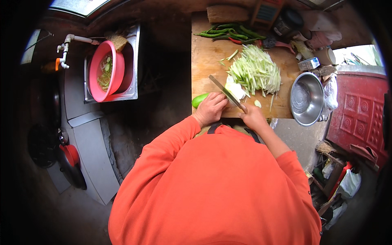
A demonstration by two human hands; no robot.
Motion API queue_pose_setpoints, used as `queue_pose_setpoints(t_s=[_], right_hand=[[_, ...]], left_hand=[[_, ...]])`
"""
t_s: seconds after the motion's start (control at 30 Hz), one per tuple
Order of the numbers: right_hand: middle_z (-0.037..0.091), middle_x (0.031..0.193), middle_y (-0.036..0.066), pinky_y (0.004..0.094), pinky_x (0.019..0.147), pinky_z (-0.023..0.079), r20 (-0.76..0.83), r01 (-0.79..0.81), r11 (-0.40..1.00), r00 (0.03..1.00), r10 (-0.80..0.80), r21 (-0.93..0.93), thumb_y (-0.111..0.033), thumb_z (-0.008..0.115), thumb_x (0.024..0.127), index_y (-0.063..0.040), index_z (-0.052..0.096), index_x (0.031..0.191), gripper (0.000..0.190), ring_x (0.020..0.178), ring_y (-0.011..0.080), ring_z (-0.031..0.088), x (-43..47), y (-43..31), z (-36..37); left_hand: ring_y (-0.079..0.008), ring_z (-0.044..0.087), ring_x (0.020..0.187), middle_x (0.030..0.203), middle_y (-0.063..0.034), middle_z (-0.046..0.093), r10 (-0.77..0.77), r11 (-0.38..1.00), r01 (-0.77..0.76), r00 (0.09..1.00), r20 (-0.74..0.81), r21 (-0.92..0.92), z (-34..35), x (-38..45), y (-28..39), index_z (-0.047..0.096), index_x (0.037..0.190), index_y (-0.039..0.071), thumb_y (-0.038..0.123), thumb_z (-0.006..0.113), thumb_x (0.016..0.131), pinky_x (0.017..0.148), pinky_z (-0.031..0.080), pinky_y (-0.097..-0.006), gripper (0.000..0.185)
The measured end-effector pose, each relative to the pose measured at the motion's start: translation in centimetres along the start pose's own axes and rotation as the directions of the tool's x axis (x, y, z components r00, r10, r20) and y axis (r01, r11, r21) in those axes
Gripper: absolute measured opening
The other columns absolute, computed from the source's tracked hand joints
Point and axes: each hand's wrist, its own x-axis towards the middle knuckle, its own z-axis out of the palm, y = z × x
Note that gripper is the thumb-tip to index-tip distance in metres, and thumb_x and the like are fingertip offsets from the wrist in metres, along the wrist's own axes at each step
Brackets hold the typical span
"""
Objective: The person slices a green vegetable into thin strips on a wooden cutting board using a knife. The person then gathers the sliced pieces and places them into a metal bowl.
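My left hand presses on a green gourd or squash, whose rounded end sticks out at its left on the wooden board. In my right hand is the handle of a kitchen knife, its blade slanting up to the left beside my left fingertips. Pale cut slices lie just beyond the blade. A large heap of pale green shreds covers the middle of the board, and a small pale piece rests near my right hand.
Green chillies and a red one lie at the board's far side. A steel bowl stands at its right edge, near a small carton. At left, a pink basin sits tilted in a metal sink, below white pipes.
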Motion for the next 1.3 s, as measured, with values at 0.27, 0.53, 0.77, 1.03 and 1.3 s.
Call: queue_pose_setpoints(t_s=[0.27, 0.53, 0.77, 1.03, 1.3], right_hand=[[0.070, 0.100, 0.029, 0.0552, 0.083, 0.052, 0.075, -0.077, 0.962, 0.992, 0.099, -0.262, -0.014, 0.065, 0.089, -0.004, 0.066, 0.105, 0.019, 0.099, 0.0486, 0.066, -2.2, -0.6, -1.7], [0.071, 0.099, 0.027, 0.0557, 0.084, 0.052, 0.009, -0.100, 0.963, 0.994, 0.106, -0.251, -0.013, 0.063, 0.089, -0.005, 0.066, 0.104, 0.017, 0.098, 0.0481, 0.067, 2.5, 0.5, 2.5], [0.071, 0.098, 0.027, 0.0517, 0.082, 0.052, 0.065, -0.045, 0.999, 0.997, 0.044, 0.009, -0.017, 0.070, 0.088, -0.004, 0.066, 0.108, 0.024, 0.095, 0.0465, 0.067, -1.2, -1.5, -1.6], [0.071, 0.099, 0.028, 0.0560, 0.084, 0.051, 0.069, -0.104, 0.970, 0.990, 0.121, -0.220, -0.014, 0.064, 0.089, -0.005, 0.066, 0.109, 0.022, 0.098, 0.0485, 0.067, -1.4, -0.2, -0.7], [0.071, 0.103, 0.029, 0.0536, 0.086, 0.052, 0.066, -0.067, 0.986, 0.995, 0.078, -0.156, -0.018, 0.065, 0.093, -0.006, 0.067, 0.114, 0.025, 0.102, 0.0472, 0.067, 2.0, 0.2, 2.3]], left_hand=[[-0.0320, 0.064, 0.105, 0.109, -0.0109, 0.065, 0.004, 1.000, -0.004, 1.000, -0.005, 0.007, 0.6, -0.6, -0.2, 0.068, 0.102, 0.003, 0.000, 0.074, 0.075, 0.089, 0.054, -0.0402, 0.028], [-0.0317, 0.063, 0.104, 0.110, -0.0105, 0.066, 0.012, 1.000, -0.013, 0.999, -0.040, -0.013, 0.4, -0.2, -0.1, 0.069, 0.102, 0.002, -0.001, 0.072, 0.074, 0.089, 0.054, -0.0399, 0.028], [-0.0319, 0.063, 0.104, 0.110, -0.0115, 0.066, -0.012, 1.000, 0.012, 1.000, 0.004, 0.000, 0.0, -0.3, 0.0, 0.069, 0.103, 0.002, -0.001, 0.074, 0.074, 0.090, 0.054, -0.0398, 0.029], [-0.0316, 0.063, 0.104, 0.109, -0.0113, 0.066, -0.007, 1.000, 0.007, 1.000, -0.010, -0.010, 0.4, -0.2, 0.0, 0.069, 0.102, 0.002, 0.000, 0.073, 0.074, 0.090, 0.053, -0.0392, 0.028], [-0.0322, 0.063, 0.104, 0.110, -0.0122, 0.066, 0.009, 1.000, -0.009, 1.000, -0.029, -0.010, 0.2, -0.4, -0.2, 0.068, 0.101, 0.001, -0.002, 0.072, 0.073, 0.089, 0.053, -0.0401, 0.028]])
